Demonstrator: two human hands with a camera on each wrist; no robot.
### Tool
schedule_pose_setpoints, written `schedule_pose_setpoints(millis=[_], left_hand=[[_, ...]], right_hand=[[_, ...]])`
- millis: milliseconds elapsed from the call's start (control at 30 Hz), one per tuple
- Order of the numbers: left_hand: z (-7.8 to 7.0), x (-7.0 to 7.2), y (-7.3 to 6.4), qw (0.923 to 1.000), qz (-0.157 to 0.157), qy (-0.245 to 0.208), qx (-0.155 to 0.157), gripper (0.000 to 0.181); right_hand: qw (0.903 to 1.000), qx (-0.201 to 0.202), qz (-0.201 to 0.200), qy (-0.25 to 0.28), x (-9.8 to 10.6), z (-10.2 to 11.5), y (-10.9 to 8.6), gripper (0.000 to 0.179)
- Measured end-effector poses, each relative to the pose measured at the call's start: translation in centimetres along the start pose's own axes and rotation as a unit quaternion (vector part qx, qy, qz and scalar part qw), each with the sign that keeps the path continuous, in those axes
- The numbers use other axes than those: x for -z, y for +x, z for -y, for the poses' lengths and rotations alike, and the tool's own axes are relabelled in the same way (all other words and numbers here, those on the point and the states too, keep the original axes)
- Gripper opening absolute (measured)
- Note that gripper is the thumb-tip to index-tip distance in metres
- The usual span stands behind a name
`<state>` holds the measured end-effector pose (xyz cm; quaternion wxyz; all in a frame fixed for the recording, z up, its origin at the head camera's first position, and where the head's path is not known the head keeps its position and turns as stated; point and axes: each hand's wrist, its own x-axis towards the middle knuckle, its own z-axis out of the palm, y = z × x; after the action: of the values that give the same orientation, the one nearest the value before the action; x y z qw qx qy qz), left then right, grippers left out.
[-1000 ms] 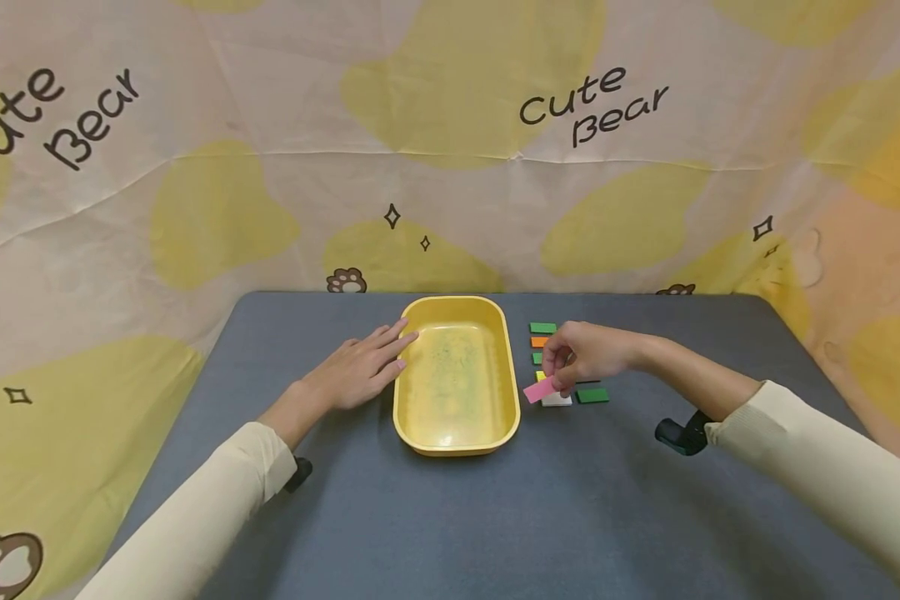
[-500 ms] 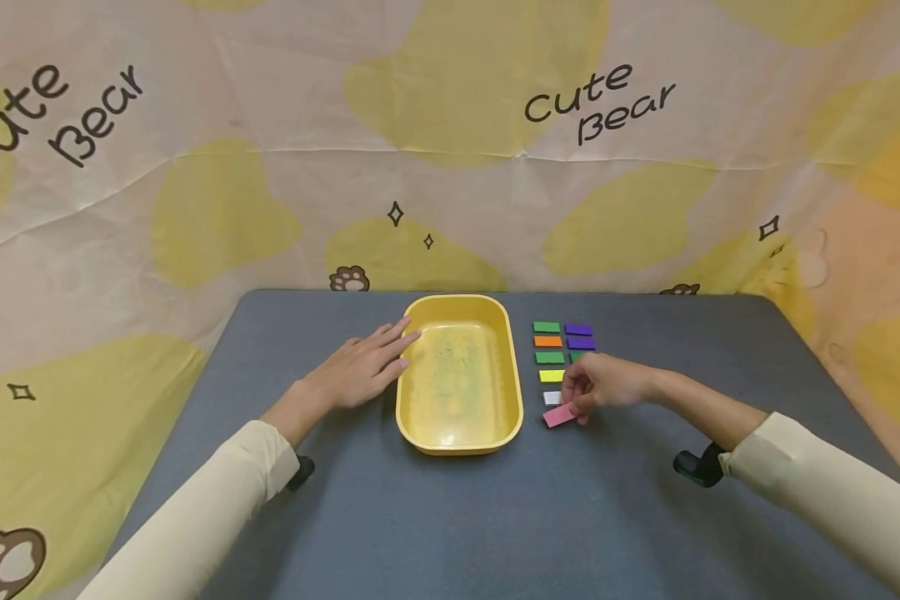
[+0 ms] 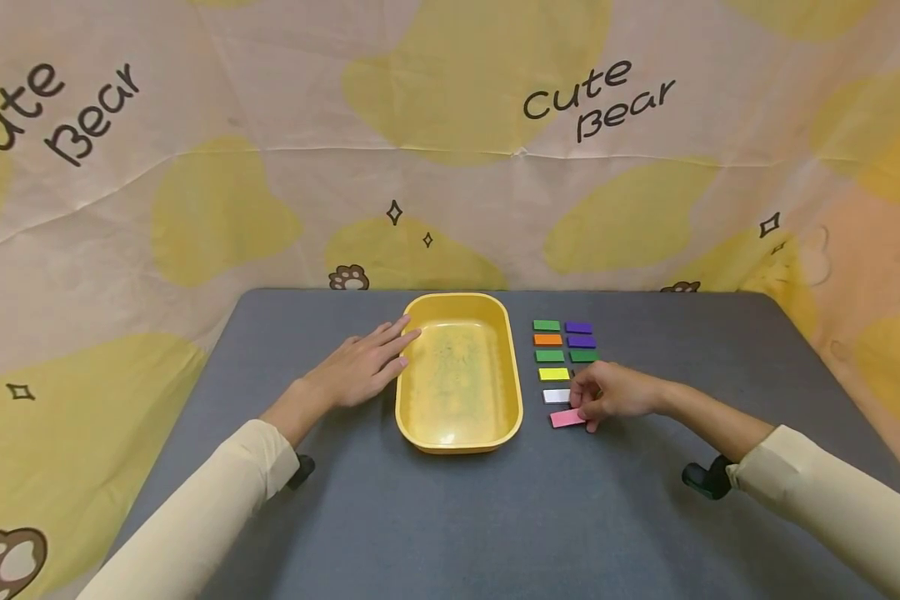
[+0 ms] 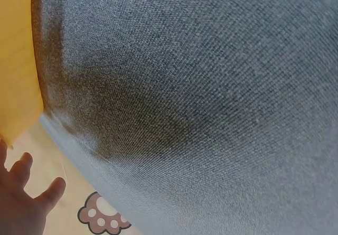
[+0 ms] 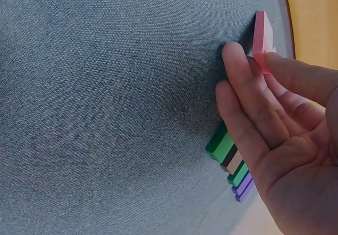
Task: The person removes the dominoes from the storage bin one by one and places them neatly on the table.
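Observation:
A yellow rectangular tray stands on the grey table. My left hand rests on its left rim with the fingers spread; in the left wrist view part of that hand shows at the lower left. To the tray's right, my right hand pinches one end of a pink flat rectangular block between thumb and fingers. This block is at the near end of a column, just in front of a white block. In the right wrist view the pink block is held at the thumb tip.
Beyond the white block lie yellow, green, orange and another green block. A second column has purple blocks and a green block; the right hand covers its nearer part. A printed cloth hangs behind.
My right hand has moved right and toward me with the pink block, which is lower and turned nearly in line with the column. My left hand has stayed on the tray.

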<state>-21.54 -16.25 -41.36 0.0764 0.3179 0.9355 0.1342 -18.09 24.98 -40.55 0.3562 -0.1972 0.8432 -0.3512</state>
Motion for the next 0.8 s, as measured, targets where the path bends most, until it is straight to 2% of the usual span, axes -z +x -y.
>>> schedule_pose_setpoints(millis=[433,800], left_hand=[[0.04,-0.04,0.00,1.0000,-0.002,-0.002,0.000,0.054],[0.04,-0.02,0.05,1.0000,-0.006,0.000,-0.003,0.054]], right_hand=[[0.9999,-0.002,-0.009,0.007,-0.13,-0.21,0.15,0.010],[0.9993,0.010,0.014,0.032,0.20,-0.04,-0.26,0.014]])
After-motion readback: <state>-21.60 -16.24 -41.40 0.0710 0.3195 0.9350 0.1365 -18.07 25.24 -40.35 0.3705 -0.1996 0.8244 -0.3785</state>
